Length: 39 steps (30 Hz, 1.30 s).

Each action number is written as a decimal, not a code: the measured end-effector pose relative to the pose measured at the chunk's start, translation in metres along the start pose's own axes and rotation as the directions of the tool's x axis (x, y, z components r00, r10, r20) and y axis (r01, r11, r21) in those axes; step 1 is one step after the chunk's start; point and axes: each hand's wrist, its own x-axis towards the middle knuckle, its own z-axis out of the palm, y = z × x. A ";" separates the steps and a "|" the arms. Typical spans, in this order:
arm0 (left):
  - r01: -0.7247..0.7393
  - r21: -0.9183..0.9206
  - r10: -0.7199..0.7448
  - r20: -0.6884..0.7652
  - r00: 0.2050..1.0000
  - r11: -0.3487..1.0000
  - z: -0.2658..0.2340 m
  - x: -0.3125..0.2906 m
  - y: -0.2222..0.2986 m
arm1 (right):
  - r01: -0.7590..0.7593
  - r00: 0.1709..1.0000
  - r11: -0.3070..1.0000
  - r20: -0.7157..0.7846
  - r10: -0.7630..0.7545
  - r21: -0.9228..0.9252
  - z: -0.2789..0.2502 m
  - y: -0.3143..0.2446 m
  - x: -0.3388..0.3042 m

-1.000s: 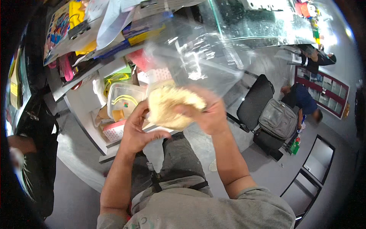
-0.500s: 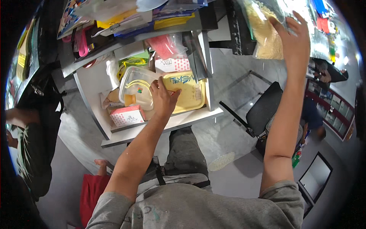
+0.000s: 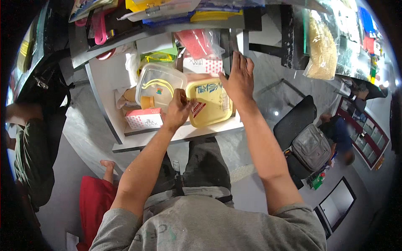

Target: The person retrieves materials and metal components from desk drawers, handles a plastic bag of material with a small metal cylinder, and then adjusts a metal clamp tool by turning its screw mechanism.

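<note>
A flat yellow plastic container lies on a white shelf in front of me. My left hand pinches its near left edge. My right hand rests fingers-spread on its far right corner. Beside it to the left stands a clear lidded box holding yellow and orange items. A clear bag of pale noodles hangs at the upper right, away from both hands.
A pink-and-white carton sits at the shelf's left front. A red packet in plastic lies behind the containers. Another person's bare foot and red cloth are at lower left. A black chair with a grey bag stands on the right.
My right hand let go of the noodle bag up at the right and came down onto the yellow container. My left hand stayed at the container's left edge.
</note>
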 end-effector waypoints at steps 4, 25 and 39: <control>0.189 -0.308 -0.125 0.216 0.968 0.932 -0.021 -0.019 0.009 | 0.055 0.993 0.998 0.107 -0.053 -0.017 -0.003 0.005 0.002; 0.227 -0.546 -0.282 -0.018 0.959 0.806 -0.100 -0.072 0.009 | -0.196 0.981 0.832 0.105 0.165 0.518 -0.024 0.001 -0.093; 0.187 -0.196 -0.242 -0.309 0.920 0.963 0.015 -0.026 0.038 | -0.406 0.842 0.488 0.109 0.528 0.772 -0.036 0.028 -0.173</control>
